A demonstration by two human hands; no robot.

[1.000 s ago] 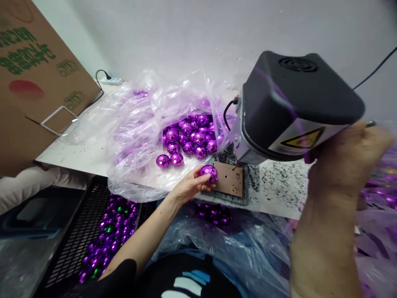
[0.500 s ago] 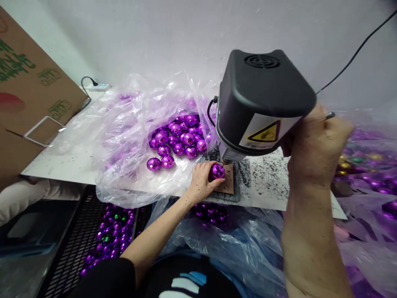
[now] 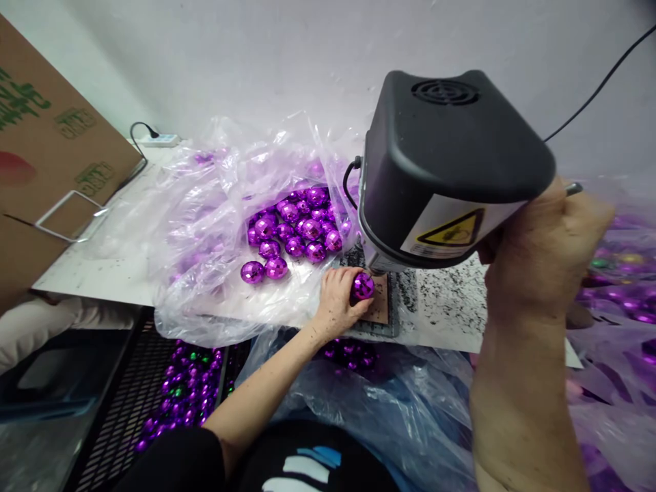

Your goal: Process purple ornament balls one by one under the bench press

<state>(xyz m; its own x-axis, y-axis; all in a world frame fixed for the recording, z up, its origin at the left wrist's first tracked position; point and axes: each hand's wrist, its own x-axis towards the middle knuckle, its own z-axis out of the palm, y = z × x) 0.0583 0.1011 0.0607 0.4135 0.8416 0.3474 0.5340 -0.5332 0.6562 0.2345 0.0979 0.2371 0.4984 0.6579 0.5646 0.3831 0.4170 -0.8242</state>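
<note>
My left hand (image 3: 338,297) is closed around a shiny purple mirrored ball (image 3: 363,286), fingers behind it and thumb in front. The ball rests above a small brown board (image 3: 379,311) on the machine's base. Over it stands a black drill press (image 3: 456,157) with a yellow warning label; the housing hides most of its lower end, so I cannot see whether the bit touches the ball. At the machine's right side my right hand (image 3: 553,246) is wrapped around a lever handle (image 3: 574,188), of which only a metal end shows.
Several purple mirrored balls (image 3: 294,246) lie in an opened clear plastic bag (image 3: 199,301) on the white table (image 3: 451,307). Dark shavings cover the table near the base. A cardboard box (image 3: 56,150) stands left; a black crate (image 3: 128,389) of balls sits below. More bagged balls (image 3: 630,301) are at right.
My right hand has shifted right and slightly down in view, and the drill housing looks larger. My left hand and the ball have moved slightly right and down.
</note>
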